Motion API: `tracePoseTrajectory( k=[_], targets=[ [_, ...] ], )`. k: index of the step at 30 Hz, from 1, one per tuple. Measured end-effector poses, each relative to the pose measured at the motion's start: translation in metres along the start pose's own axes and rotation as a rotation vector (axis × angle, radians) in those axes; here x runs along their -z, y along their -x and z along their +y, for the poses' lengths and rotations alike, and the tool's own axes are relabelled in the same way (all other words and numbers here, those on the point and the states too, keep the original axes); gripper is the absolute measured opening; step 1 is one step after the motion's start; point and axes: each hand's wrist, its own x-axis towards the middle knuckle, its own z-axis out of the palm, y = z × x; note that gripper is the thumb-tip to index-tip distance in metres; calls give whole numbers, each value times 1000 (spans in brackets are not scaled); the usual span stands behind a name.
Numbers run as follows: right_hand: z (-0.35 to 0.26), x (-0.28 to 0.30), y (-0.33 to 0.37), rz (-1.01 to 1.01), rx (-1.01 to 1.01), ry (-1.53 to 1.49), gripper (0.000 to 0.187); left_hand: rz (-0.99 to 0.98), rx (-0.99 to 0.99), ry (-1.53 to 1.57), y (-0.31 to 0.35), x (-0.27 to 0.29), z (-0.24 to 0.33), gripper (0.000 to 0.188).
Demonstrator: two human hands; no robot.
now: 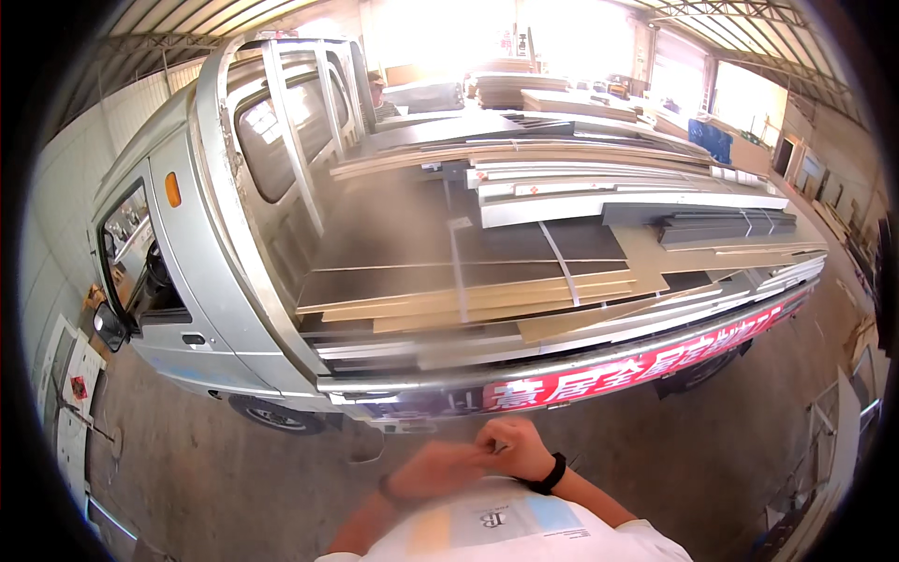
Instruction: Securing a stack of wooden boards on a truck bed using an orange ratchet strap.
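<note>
In front of my white shirt (487, 520) my two hands meet, next to the side of a silver flatbed truck (234, 328). My left hand (435, 471) is smeared by motion, and its fingers do not show clearly. Curled fingers close my right hand (515, 448); what they hold, if anything, is hidden. The fingertips of both hands touch or nearly touch. A black wristband (552, 475) is on my right wrist. Beyond the hands, the truck bed carries brown panels (403, 248), white strips (637, 183) and dark grey strips (726, 225), some bound with pale straps.
The red banner (646, 361) runs along the truck's side. Stacked boards (506, 89) stand behind the truck, where a person (376, 86) is partly visible. A side mirror (110, 323) sticks out at left. Leaning frames and boards (838, 426) line the right side of the concrete floor (637, 459).
</note>
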Motion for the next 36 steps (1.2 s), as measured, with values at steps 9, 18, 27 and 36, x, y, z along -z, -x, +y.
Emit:
tracePoseTrajectory(
  k=[9, 18, 27, 36],
  targets=[
    [-4, 19, 7, -120, 140, -7, 20, 64, 42, 131, 8, -1, -25, 22],
    [-1, 33, 9, -156, 288, 27, 28, 31, -28, 287, 2, 5, -8, 26],
    [-11, 18, 6, -60, 90, 18, 23, -188, 67, 74, -18, -2, 21, 34],
    [-2, 12, 15, 64, 107, 33, 18, 8, -22, 125, -13, -1, 23, 32]
  ],
)
